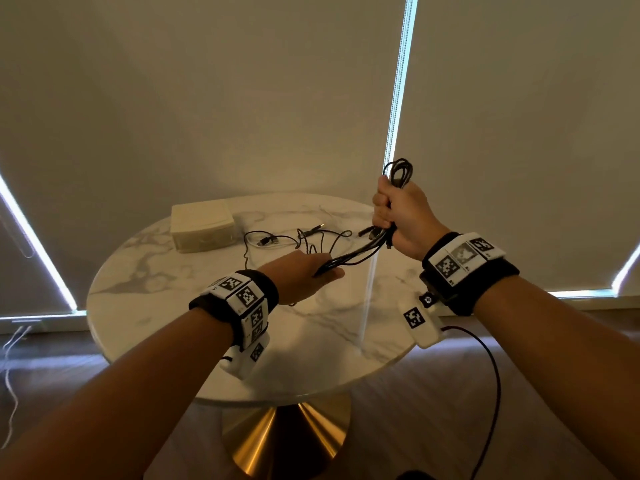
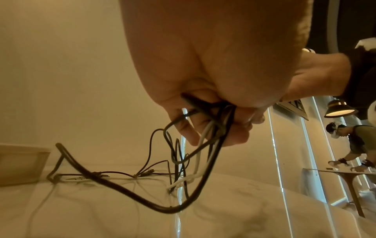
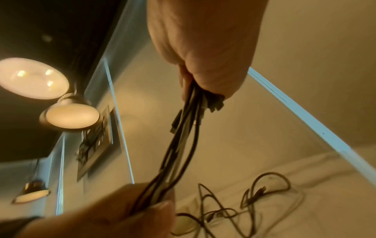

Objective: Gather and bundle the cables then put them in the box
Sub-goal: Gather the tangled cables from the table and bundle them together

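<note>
Right hand (image 1: 403, 216), raised above the far right part of the table, fingers curled into a fist around a gathered bunch of thin black cables (image 1: 360, 255); a small coil of loops stands out above the fist, and several plug ends hang just below it. From the fist the strands run taut, down and to the left, into the left hand (image 1: 304, 278), which is lower, over the middle of the table, with fingers and thumb closed round the same strands. In the left wrist view a white cable (image 2: 203, 141) lies among the black ones inside the left hand's fingers (image 2: 187, 128).

Loose tails of the cables trail from the left hand onto the round white marble-patterned table (image 1: 173, 306), spreading between the hands and the closed cream rectangular box (image 1: 202, 223). The box sits at the far left of the tabletop, apart from both hands. The near half of the tabletop is bare; the right hand is close to the table's far right edge.

Black wristbands (image 1: 239, 303) on both wrists carry white tiles printed with black square marker patterns; no legible writing can be made out.
</note>
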Motion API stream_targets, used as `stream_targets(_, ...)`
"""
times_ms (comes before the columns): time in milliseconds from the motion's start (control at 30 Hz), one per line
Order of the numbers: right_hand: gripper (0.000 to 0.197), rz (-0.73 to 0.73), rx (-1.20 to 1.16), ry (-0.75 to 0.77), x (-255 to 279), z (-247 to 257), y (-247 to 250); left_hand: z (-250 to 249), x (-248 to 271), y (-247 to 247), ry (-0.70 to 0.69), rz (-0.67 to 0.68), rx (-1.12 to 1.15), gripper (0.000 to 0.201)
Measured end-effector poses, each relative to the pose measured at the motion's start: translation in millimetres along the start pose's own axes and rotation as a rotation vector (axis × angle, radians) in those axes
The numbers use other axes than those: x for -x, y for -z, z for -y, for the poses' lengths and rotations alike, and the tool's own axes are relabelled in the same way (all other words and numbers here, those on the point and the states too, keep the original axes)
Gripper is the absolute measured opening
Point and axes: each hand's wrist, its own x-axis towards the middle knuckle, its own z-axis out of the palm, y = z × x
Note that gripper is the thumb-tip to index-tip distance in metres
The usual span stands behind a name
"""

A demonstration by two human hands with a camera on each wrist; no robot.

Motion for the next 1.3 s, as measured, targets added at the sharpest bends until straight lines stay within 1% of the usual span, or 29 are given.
stream_targets(67,0.028,0.021,0.125,0.017,1,1,2,2,-1,0,0.005,0.024,-0.013,0.042)
stream_targets(100,0.028,0.007,0.124,0.036,1,2,3,2,-1,-2,0.001,0.042,-0.008,0.041)
stream_targets(133,0.028,-0.032,0.081,0.056,-1,2,4,2,0,-4,-0.006,0.067,0.01,0.039)
stream_targets(200,0.027,-0.152,-0.081,0.089,-6,5,8,1,1,-11,-0.02,0.116,0.074,0.034)
stream_targets(300,0.028,-0.286,-0.329,0.08,-12,8,12,-6,2,-17,-0.042,0.163,0.108,0.036)
stream_targets(367,0.026,-0.309,-0.424,0.058,-13,9,13,-9,-1,-19,-0.067,0.176,0.081,0.036)
stream_targets(433,0.024,-0.28,-0.445,0.045,-12,10,14,-9,-2,-20,-0.072,0.193,0.059,0.034)
stream_targets(500,0.028,-0.242,-0.331,0.055,-11,12,18,-5,-2,-19,-0.054,0.19,0.066,0.032)
stream_targets(600,0.032,-0.225,-0.064,0.099,-9,14,27,6,-1,-14,-0.027,0.137,0.05,0.031)
stream_targets(733,0.027,-0.171,0.241,0.143,-4,16,35,16,-2,-9,0.009,0.076,-0.131,0.035)
stream_targets(767,0.024,-0.135,0.349,0.151,-2,14,36,17,-2,-8,0.012,0.059,-0.179,0.037)
stream_targets(833,0.016,-0.054,0.663,0.172,2,8,37,19,-3,-5,0.001,0.038,-0.221,0.039)
stream_targets(900,0.018,0.006,0.975,0.184,3,2,39,20,-4,-2,-0.021,0.057,-0.203,0.039)
stream_targets(933,0.022,0.037,1.058,0.168,4,0,40,21,-3,-1,-0.032,0.078,-0.187,0.04)
stream_targets(967,0.025,0.073,1.091,0.139,4,-2,40,20,-2,1,-0.038,0.101,-0.177,0.04)
stream_targets(1033,0.025,0.158,1.102,0.067,7,-5,40,19,-1,3,-0.051,0.125,-0.174,0.043)
stream_targets(1133,0.017,0.292,1.067,-0.086,17,-4,31,16,-1,9,-0.083,0.082,-0.207,0.046)
stream_targets(1300,0.014,0.492,0.932,-0.442,31,0,14,13,-7,22,-0.092,-0.006,-0.269,0.05)
